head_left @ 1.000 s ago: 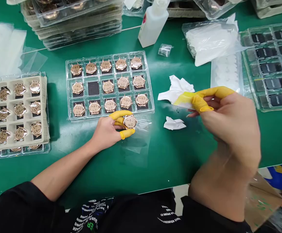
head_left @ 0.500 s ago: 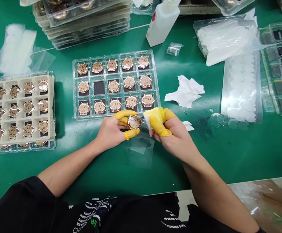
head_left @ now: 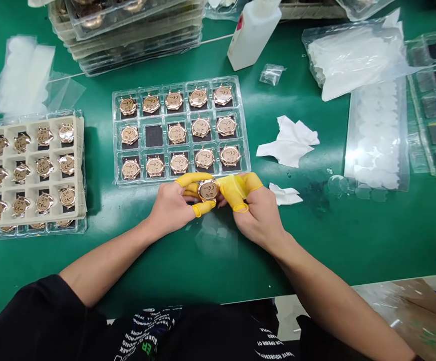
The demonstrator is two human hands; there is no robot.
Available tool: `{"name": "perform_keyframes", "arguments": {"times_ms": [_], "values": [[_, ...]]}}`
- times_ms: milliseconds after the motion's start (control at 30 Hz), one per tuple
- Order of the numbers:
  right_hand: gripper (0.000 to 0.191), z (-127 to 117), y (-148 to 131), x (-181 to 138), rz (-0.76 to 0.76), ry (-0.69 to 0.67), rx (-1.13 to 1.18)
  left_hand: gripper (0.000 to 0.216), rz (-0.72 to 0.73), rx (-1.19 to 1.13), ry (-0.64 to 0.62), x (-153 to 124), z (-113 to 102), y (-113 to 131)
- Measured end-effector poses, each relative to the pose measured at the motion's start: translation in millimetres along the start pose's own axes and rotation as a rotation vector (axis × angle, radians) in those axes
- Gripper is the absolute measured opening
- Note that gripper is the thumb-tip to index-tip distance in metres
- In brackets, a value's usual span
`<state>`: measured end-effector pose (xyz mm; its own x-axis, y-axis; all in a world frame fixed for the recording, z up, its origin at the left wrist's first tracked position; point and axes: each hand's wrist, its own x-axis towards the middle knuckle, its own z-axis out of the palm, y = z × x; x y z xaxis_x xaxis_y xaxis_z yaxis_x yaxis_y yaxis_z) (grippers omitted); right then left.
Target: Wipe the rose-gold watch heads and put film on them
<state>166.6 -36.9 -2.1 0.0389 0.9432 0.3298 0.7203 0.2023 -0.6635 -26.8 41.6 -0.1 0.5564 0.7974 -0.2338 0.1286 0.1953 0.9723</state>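
Note:
My left hand [head_left: 176, 200], with yellow finger cots, is closed around the rim of a rose-gold watch case [head_left: 208, 190], whose marked back faces up. At its right edge, my right hand [head_left: 253, 208], also in yellow finger cots, pinches a folded yellow-and-white piece of cloth or pad [head_left: 243, 184], partly smeared by motion. Whether the piece touches the case is hard to see. Just beyond both hands lies a clear plastic tray [head_left: 182, 178] of similar watch cases, back side up, with one compartment in its middle row showing only a dark base.
On the left stands another tray [head_left: 80, 170] of watch cases, with stacked trays [head_left: 139, 50] behind. A white bottle [head_left: 253, 37], crumpled white wipes [head_left: 289, 143], bagged white material [head_left: 353, 62] and a sheet of round films [head_left: 376, 135] lie across the green table [head_left: 334, 240].
My right hand has moved left with the yellow-and-white piece, up to the watch case. My left hand stays nearly still, holding the case. The view has shifted slightly.

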Motion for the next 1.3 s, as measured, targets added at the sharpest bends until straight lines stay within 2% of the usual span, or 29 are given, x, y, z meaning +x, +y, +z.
{"name": "perform_keyframes", "arguments": {"times_ms": [100,200,300,500,600,767,900,1000,1133,1300], "values": [[0.018,-5.2,-3.9,4.1,-0.120,0.145,-0.127,0.053,-0.009,-0.016,0.009,0.3,0.7,-0.5],[0.036,-3.9,-10.7,5.3,-0.297,0.208,-0.282,0.053,-0.016,-0.047,0.004,-0.5,1.3,-0.8],[0.044,1.2,-16.9,3.8,-0.375,0.226,-0.337,0.055,-0.035,-0.066,0.006,-1.4,1.5,-0.8],[0.036,-0.3,-20.8,-0.6,-0.490,0.133,-0.327,0.057,-0.063,-0.074,0.018,-1.9,2.3,-0.2],[0.034,-2.5,-22.1,-1.1,-0.507,0.104,-0.289,0.056,-0.065,-0.053,0.035,-2.9,2.4,0.0],[0.032,0.6,-28.6,-2.8,-0.496,0.146,-0.216,0.057,-0.024,-0.018,0.031,-5.1,0.7,-2.3],[0.040,1.7,-26.4,-4.4,-0.379,0.226,-0.175,0.056,-0.003,-0.017,0.010,-5.1,0.6,-2.9],[0.045,2.2,-22.3,-2.7,-0.372,0.296,-0.212,0.054,-0.026,-0.030,0.006,-4.5,1.4,-1.3],[0.045,4.9,-24.8,2.2,-0.380,0.263,-0.286,0.055,-0.049,-0.010,0.022,-4.0,1.4,0.1],[0.040,4.8,-32.0,0.6,-0.403,0.209,-0.255,0.054,-0.041,-0.022,0.015,-3.8,0.4,-0.1]]}}
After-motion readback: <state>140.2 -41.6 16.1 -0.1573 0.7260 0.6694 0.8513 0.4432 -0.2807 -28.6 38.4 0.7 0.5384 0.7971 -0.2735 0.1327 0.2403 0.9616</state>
